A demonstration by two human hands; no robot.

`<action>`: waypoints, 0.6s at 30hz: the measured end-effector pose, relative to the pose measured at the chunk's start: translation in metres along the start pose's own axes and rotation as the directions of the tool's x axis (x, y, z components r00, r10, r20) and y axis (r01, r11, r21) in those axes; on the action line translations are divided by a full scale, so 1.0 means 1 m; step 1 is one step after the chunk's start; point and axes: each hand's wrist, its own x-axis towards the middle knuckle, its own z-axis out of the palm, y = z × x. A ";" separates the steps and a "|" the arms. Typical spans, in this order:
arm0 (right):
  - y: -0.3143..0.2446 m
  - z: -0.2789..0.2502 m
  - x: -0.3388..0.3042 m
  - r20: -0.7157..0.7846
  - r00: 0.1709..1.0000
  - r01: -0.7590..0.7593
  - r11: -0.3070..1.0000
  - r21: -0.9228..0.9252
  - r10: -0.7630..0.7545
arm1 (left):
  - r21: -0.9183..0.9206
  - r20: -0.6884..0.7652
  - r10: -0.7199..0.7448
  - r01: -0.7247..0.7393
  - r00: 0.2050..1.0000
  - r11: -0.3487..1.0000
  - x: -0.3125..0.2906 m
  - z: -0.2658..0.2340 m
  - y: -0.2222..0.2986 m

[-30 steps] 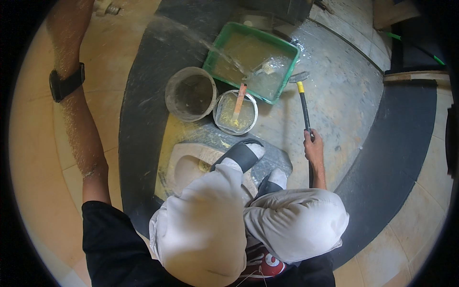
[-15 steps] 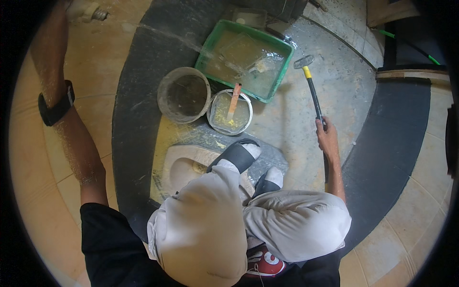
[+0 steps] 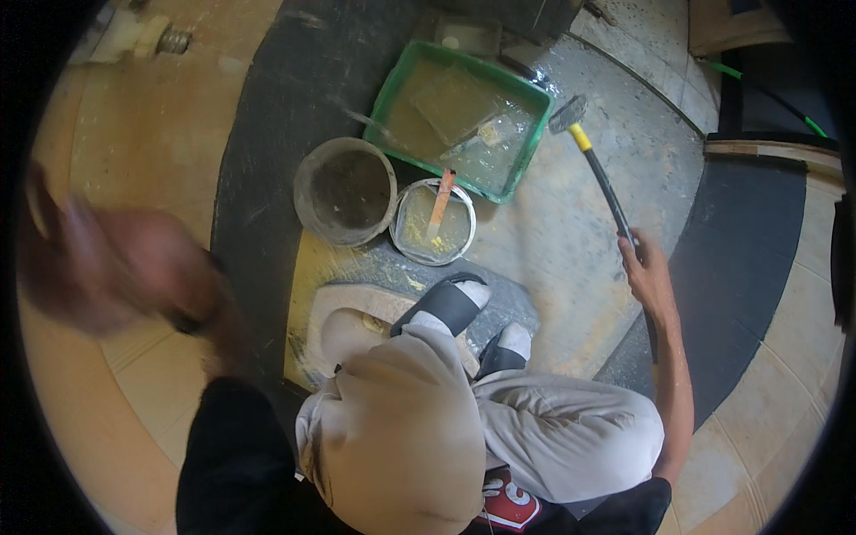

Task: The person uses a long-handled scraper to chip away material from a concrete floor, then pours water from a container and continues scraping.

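Head view: left arm is the main change. A half second ago it ran up the left side, hand beyond the upper edge; now the left hand (image 3: 125, 259) is drawn back into sight over the tan tiles (image 3: 143, 379), badly blurred. Cannot tell if its fingers are curled or spread; no tool shows in it.

Right hand (image 3: 648, 272) has swung farther outward, fingers closed around the black handle of a hammer (image 3: 608, 189) with a yellow collar. Handle slants more than before. Hammer head sits just past the right rim of a green basin (image 3: 537, 143) of murky water; whether it touches the grey floor (image 3: 580, 259), cannot tell.

Meaning for the work: left hand is away from its former reach, while the hammer remains under right-hand control, apparently between strokes.

Basin, grey bucket (image 3: 308, 214) and white tub (image 3: 473, 227) keep their grouping. An orange-handled scraper (image 3: 441, 205) leans across the tub. Squat toilet pan (image 3: 325, 303) lies below them, partly hidden by the knee.
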 end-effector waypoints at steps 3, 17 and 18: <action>0.003 0.001 -0.019 0.019 1.000 -0.018 1.000 0.025 0.018 | -0.380 0.391 -0.413 0.553 0.822 0.741 -0.030 0.061 0.095; 0.043 0.009 -0.188 0.005 0.883 -0.465 0.874 0.143 0.469 | 0.430 0.216 -0.761 0.759 -0.612 -0.489 -0.367 0.395 0.132; 0.047 0.010 -0.200 0.004 0.877 -0.475 0.866 0.154 0.481 | 0.527 0.224 -0.779 0.745 -0.586 -0.409 -0.393 0.394 0.117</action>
